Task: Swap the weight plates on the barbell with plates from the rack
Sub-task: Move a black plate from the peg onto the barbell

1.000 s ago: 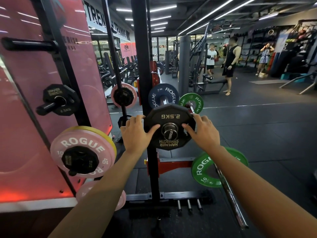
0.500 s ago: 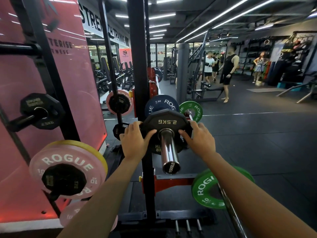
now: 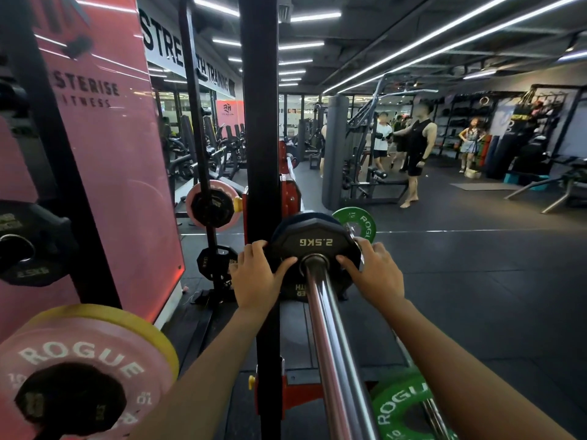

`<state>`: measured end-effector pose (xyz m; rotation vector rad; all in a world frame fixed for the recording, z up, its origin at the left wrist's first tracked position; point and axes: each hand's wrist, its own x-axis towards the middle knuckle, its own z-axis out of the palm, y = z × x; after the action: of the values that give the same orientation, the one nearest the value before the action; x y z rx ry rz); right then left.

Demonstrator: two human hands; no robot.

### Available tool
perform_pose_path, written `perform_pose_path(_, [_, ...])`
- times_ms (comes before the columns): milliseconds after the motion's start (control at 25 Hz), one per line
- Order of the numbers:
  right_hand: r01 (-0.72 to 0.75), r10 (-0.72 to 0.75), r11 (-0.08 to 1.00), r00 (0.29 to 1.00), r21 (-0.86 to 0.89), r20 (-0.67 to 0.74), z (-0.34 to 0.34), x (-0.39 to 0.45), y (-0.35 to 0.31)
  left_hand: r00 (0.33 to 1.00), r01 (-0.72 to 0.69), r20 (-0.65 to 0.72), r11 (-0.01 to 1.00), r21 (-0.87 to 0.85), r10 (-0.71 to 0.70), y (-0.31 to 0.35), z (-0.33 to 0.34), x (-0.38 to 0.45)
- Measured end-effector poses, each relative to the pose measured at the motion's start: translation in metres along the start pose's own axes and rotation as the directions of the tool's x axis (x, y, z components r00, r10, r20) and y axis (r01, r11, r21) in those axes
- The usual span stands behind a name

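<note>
A black plate (image 3: 314,246) marked 2.5KG sits on the chrome sleeve of the barbell (image 3: 333,338), which runs from the plate's centre hole down toward the camera. The left hand (image 3: 257,277) grips the plate's left edge, fingers curled over the rim and thumb pressed on the face beside the hole. The right hand (image 3: 376,274) holds the right edge the same way, thumb pointing in toward the sleeve. The plate lies between the two hands, flat against a dark blue plate (image 3: 287,222) just behind it. A black upright of the rack (image 3: 260,122) rises just left of the plates. On the rack's pegs at the left hang a pink plate (image 3: 79,350) and a small black plate (image 3: 30,246). A green plate (image 3: 397,411) lies low at the right.
</note>
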<state>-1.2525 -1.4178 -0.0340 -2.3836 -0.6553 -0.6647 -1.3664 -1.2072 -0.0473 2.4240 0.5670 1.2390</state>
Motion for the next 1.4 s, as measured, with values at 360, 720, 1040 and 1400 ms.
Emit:
perform_pose_path(360, [-0.007,0.006,1.000,0.999,-0.019,-0.049,0.025,0.032,0.008,1.000,0.010,0.006,0.990,-0.141,-0.010,-0.017,0.024,0.036])
perform_pose_path(720, [0.016,-0.014,0.998,0.999,0.063,-0.030,-0.026,-0.029,-0.012,0.979,0.190,0.121,0.956,-0.222,-0.167,-0.005,-0.019,-0.026])
perform_pose_path(1040, [0.020,-0.021,0.995,1.000,0.095,0.010,-0.102,-0.120,-0.027,0.994,0.081,0.093,0.969,-0.233,-0.060,0.041,-0.099,-0.101])
perform_pose_path(1400, [0.048,-0.052,0.991,0.998,0.124,0.033,-0.157,-0.196,-0.072,0.979,-0.123,0.163,0.992,0.007,0.120,0.053,-0.191,-0.161])
